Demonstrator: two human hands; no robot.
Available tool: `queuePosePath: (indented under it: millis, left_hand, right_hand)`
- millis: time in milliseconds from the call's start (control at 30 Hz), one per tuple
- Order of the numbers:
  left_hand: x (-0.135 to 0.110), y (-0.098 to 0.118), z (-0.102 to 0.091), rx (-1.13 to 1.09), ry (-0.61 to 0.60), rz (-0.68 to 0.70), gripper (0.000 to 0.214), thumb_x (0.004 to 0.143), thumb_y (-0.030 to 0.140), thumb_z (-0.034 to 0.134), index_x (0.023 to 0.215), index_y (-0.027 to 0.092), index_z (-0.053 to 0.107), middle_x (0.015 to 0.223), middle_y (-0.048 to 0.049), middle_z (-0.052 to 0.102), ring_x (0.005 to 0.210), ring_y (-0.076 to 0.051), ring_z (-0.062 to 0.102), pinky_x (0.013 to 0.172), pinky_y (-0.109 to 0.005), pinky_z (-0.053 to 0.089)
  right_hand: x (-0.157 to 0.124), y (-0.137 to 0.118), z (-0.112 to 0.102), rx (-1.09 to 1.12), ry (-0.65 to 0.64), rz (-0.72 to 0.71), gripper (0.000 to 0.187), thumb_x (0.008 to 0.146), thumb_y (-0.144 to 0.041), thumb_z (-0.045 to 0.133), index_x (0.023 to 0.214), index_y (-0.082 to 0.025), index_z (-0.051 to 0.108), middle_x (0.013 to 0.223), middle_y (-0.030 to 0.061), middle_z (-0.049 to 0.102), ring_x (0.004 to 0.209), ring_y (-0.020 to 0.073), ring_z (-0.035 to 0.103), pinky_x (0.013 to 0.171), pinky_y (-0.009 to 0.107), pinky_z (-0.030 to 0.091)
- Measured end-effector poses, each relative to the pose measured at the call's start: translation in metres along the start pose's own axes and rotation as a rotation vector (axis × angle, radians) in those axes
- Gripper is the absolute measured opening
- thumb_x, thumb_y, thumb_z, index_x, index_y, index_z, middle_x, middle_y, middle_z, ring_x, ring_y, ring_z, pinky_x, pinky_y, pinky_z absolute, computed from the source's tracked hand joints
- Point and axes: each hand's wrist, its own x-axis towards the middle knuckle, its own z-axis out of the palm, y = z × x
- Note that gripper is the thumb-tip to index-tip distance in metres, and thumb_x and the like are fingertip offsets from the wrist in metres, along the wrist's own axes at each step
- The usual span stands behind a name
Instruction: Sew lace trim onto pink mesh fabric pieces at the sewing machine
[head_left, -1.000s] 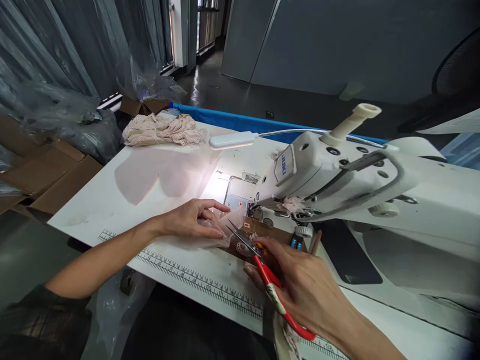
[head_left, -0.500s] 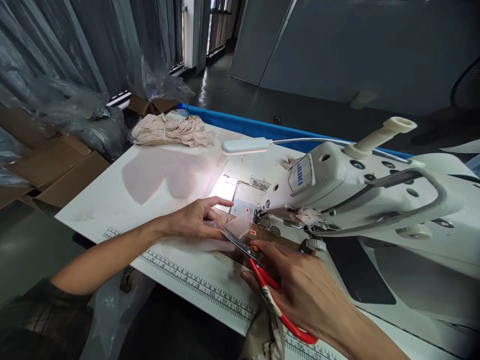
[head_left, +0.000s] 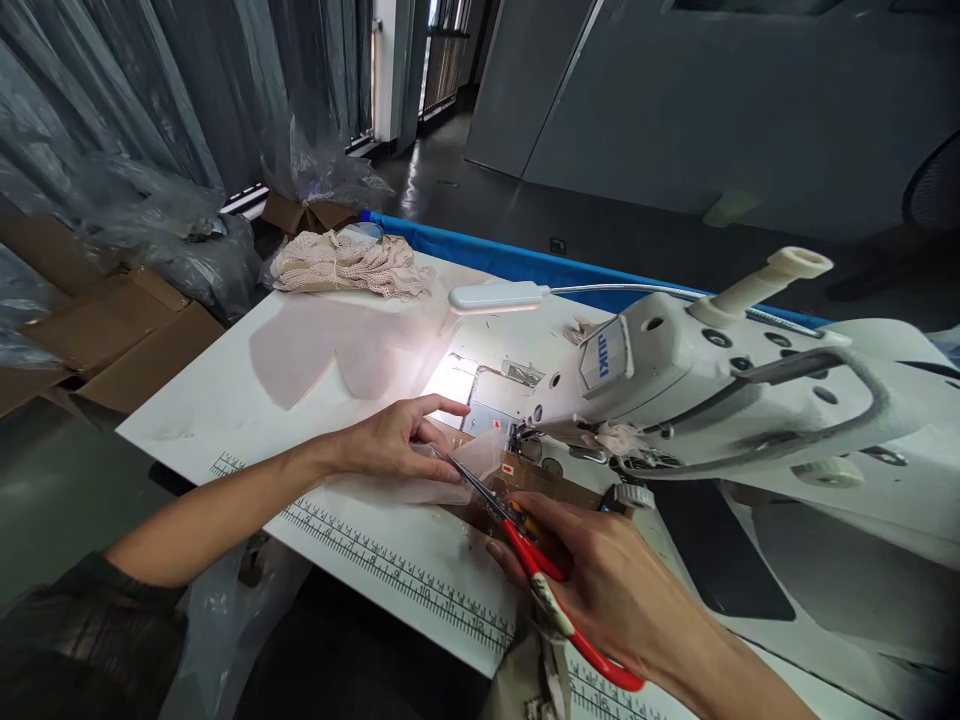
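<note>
My left hand (head_left: pixel 394 438) pinches a sheer, pale pink piece of fabric (head_left: pixel 482 458) beside the needle area of a white sewing machine (head_left: pixel 675 370). Its index finger is stretched out towards the metal plate. In my right hand (head_left: pixel 600 570) is a pair of scissors (head_left: pixel 546 592) with red handles. Their blades point up and left, and the tips lie at the fabric close to my left fingertips. Whether the blades are parted is hard to make out. Part of the fabric is hidden under my left hand.
Flat sheer pieces (head_left: pixel 322 345) lie on the white table (head_left: pixel 187 420), with a tied bundle of pale knitted lace (head_left: pixel 349 265) behind them. A lamp (head_left: pixel 495 297) lights the sewing area. A printed ruler (head_left: pixel 397 560) runs along the front edge. Cardboard boxes (head_left: pixel 127 330) stand at left.
The view has shifted slightly. The scissors' blades look closer together than before, with their tips still at the fabric. My left hand keeps its hold in nearly the same place.
</note>
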Motion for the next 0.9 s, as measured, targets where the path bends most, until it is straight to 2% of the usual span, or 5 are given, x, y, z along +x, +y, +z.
queuePosePath:
  millis: [167, 300, 433, 700, 900]
  left_hand:
    - [0.000, 0.001, 0.001, -0.014, -0.003, -0.002, 0.078, 0.072, 0.027, 0.081, 0.138, 0.013, 0.042, 0.084, -0.0054, 0.074, 0.086, -0.017, 0.068, 0.085, -0.031, 0.047]
    - [0.000, 0.000, 0.002, 0.009, 0.019, 0.002, 0.077, 0.072, 0.028, 0.081, 0.137, 0.013, 0.043, 0.085, -0.0057, 0.074, 0.086, -0.017, 0.069, 0.088, -0.033, 0.046]
    - [0.001, -0.001, 0.003, -0.026, 0.014, -0.008, 0.078, 0.072, 0.028, 0.081, 0.138, 0.013, 0.041, 0.086, -0.0064, 0.075, 0.083, -0.018, 0.069, 0.081, -0.031, 0.047]
    - [0.001, 0.001, 0.003, -0.021, 0.009, 0.004, 0.078, 0.072, 0.023, 0.081, 0.137, 0.011, 0.041, 0.086, -0.0072, 0.076, 0.084, -0.019, 0.070, 0.080, -0.032, 0.047]
    - [-0.001, 0.001, 0.001, -0.001, -0.017, -0.001, 0.081, 0.072, 0.025, 0.081, 0.140, 0.012, 0.039, 0.093, -0.0107, 0.075, 0.088, -0.021, 0.070, 0.079, -0.031, 0.048]
  right_hand:
    - [-0.001, 0.000, 0.002, -0.008, 0.005, -0.007, 0.029, 0.096, -0.043, 0.047, 0.085, -0.021, 0.064, 0.062, 0.0014, 0.063, 0.049, 0.0144, 0.055, 0.047, 0.025, 0.038]
    - [0.001, 0.000, 0.005, -0.225, 0.077, -0.063, 0.031, 0.094, -0.045, 0.047, 0.087, -0.019, 0.060, 0.066, 0.0036, 0.064, 0.051, 0.0172, 0.059, 0.045, 0.027, 0.032]
    - [0.007, -0.003, 0.007, -0.350, 0.125, -0.077, 0.032, 0.092, -0.046, 0.045, 0.091, -0.018, 0.058, 0.069, 0.0047, 0.065, 0.054, 0.0194, 0.062, 0.046, 0.028, 0.030]
    - [0.011, -0.003, 0.008, -0.255, 0.062, -0.064, 0.027, 0.093, -0.045, 0.047, 0.086, -0.020, 0.056, 0.067, 0.0027, 0.063, 0.053, 0.0189, 0.060, 0.046, 0.028, 0.030]
    - [0.011, -0.003, 0.004, -0.103, 0.005, -0.030, 0.028, 0.095, -0.041, 0.044, 0.085, -0.020, 0.059, 0.069, 0.0045, 0.065, 0.057, 0.0184, 0.062, 0.050, 0.027, 0.037]
